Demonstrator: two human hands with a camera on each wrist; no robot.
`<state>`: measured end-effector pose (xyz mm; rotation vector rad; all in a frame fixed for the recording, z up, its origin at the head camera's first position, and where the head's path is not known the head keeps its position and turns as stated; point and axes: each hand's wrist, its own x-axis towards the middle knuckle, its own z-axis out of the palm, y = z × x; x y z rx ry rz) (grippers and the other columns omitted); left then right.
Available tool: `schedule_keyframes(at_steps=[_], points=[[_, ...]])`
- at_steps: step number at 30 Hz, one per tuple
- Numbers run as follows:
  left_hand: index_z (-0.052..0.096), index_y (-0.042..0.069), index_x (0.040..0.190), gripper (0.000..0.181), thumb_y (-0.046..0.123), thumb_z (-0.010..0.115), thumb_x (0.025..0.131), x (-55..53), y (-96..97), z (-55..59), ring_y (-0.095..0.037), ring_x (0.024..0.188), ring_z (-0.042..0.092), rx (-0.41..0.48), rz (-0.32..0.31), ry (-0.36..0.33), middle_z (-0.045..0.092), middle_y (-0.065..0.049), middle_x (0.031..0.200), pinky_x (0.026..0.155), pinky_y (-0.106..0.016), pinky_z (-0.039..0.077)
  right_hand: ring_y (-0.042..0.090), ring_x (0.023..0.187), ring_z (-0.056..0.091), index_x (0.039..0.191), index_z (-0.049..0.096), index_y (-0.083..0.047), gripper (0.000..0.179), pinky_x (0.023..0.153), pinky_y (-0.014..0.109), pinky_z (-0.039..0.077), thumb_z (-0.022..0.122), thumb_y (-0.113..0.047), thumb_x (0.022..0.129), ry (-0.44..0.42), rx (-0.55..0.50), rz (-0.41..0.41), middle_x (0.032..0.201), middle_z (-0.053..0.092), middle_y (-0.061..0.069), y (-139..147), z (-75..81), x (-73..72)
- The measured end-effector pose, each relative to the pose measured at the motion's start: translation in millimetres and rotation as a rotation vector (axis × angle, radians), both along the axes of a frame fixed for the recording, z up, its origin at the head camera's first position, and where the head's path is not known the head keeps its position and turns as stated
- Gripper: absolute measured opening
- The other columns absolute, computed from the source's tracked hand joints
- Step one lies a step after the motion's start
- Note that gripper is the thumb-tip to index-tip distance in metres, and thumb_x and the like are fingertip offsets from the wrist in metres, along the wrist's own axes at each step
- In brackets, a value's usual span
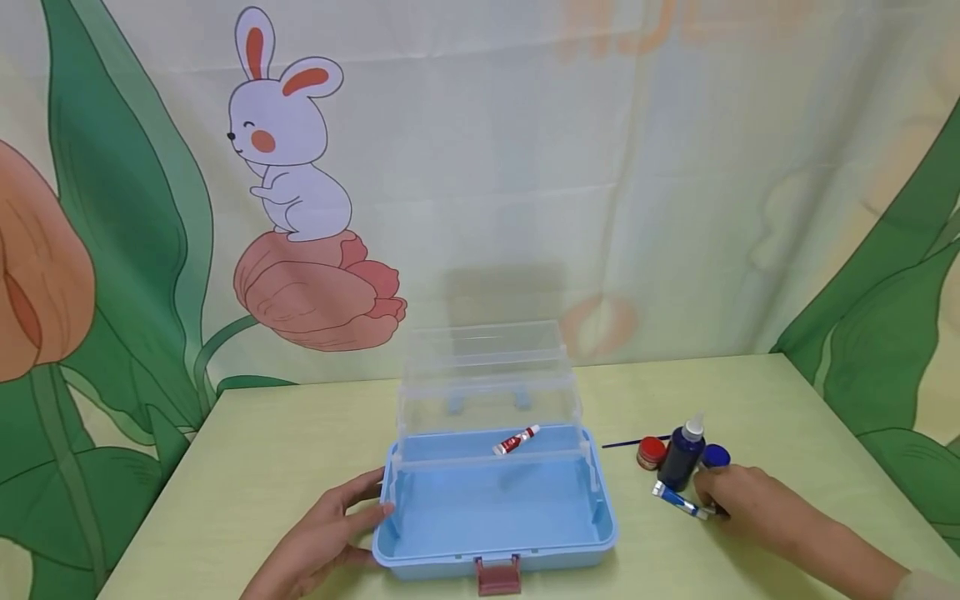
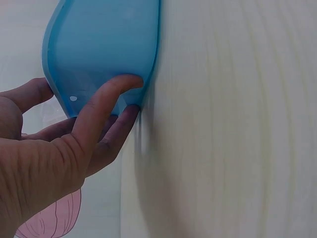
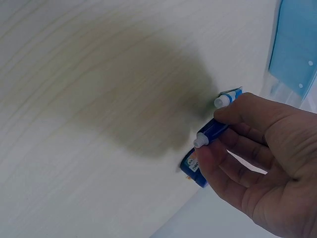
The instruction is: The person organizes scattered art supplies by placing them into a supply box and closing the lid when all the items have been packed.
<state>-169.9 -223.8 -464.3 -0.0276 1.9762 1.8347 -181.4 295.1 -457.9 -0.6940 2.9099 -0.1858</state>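
My left hand (image 1: 326, 529) grips the left wall of a light blue plastic box (image 1: 495, 562), thumb over the rim and fingers outside, as the left wrist view (image 2: 59, 153) also shows. The box's clear lid and trays (image 1: 487, 358) are raised. A red paint tube (image 1: 517, 440) lies at its back. On the right, my right hand (image 1: 750, 504) pinches a dark blue paint tube (image 3: 213, 131) with a white cap between thumb and fingers. Beside it lies a blue-and-white paint tube (image 1: 678, 502) on the table.
Near the right hand stand a dark blue bottle (image 1: 682, 458) with a white nozzle, a red-lidded jar (image 1: 652, 452) and a blue-lidded jar (image 1: 716, 455). Behind them lies a thin blue stick (image 1: 630, 442). A printed curtain (image 1: 487, 183) hangs along the table's back edge.
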Motion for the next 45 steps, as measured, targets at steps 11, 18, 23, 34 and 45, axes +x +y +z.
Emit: schedule_keyframes(at_steps=[11,18,23,34,45], points=[[0.032,0.003,0.157,0.072,0.022,0.069,0.099,0.0,1.5,1.6,-0.031,0.109,0.064,-0.017,0.010,0.003,0.033,-0.029,0.154,0.074,-0.050,0.062,0.017,0.067,0.047,0.091,0.061,-0.010,0.026,0.061,0.030,0.052,0.082,0.001,0.079,-0.077,0.050,-0.063,0.078,0.055,-0.001,-18.1,10.7,1.6],[0.032,0.004,0.157,0.072,0.022,0.070,0.098,1.5,2.1,2.3,-0.032,0.107,0.064,-0.023,0.021,-0.009,0.034,-0.030,0.153,0.074,-0.050,0.062,0.015,0.065,0.048,0.092,0.064,-0.010,0.026,0.062,0.030,0.053,0.081,0.003,0.079,-0.089,0.034,-0.061,0.075,0.058,-0.003,-25.8,19.5,5.7],[0.033,0.004,0.157,0.072,0.022,0.070,0.098,1.8,2.1,2.2,-0.032,0.108,0.064,-0.032,0.029,-0.014,0.034,-0.030,0.153,0.074,-0.050,0.062,0.014,0.062,0.047,0.089,0.061,-0.013,0.026,0.058,0.028,0.047,0.079,0.003,0.079,-0.038,0.034,-0.011,0.070,0.053,-0.005,-33.0,26.8,7.6],[0.033,0.004,0.157,0.073,0.023,0.071,0.098,0.8,3.2,0.8,-0.032,0.109,0.063,-0.037,0.022,-0.017,0.034,-0.030,0.153,0.075,-0.051,0.061,0.011,0.065,0.050,0.096,0.063,-0.015,0.033,0.052,0.025,0.049,0.084,0.000,0.075,0.259,0.033,0.177,0.078,0.058,-0.005,-46.5,46.2,5.6],[0.034,0.004,0.156,0.071,0.022,0.070,0.098,0.7,4.2,2.0,-0.032,0.109,0.062,-0.054,0.039,-0.028,0.035,-0.029,0.152,0.074,-0.050,0.061,0.010,0.069,0.050,0.089,0.060,-0.018,0.030,0.051,0.021,0.044,0.078,0.004,0.079,0.347,0.010,0.210,0.079,0.054,-0.008,-56.8,68.1,4.4]])
